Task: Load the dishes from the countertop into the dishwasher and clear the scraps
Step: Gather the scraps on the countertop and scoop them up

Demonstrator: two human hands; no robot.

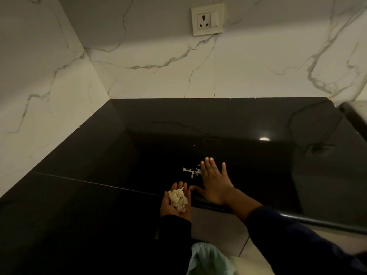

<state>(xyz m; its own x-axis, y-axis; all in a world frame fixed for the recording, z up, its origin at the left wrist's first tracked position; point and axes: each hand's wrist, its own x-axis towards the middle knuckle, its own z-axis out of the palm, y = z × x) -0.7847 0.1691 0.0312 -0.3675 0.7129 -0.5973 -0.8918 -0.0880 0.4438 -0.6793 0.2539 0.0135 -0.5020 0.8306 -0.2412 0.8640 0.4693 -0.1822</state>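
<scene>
While glossy, black countertop [99, 155], crumpled scraps [178, 199].

I count two hands: my left hand [175, 203] and my right hand [214, 183]. One clump of scraps [178, 199] sits in the left palm, and one scatter of scraps [191, 171] lies on the single black counter [119, 155]. I see one socket [207, 19] on the wall, and one green bag [208, 259] below.

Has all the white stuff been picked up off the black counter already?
No, a few white scraps lie on the countertop beside the right hand.
</scene>
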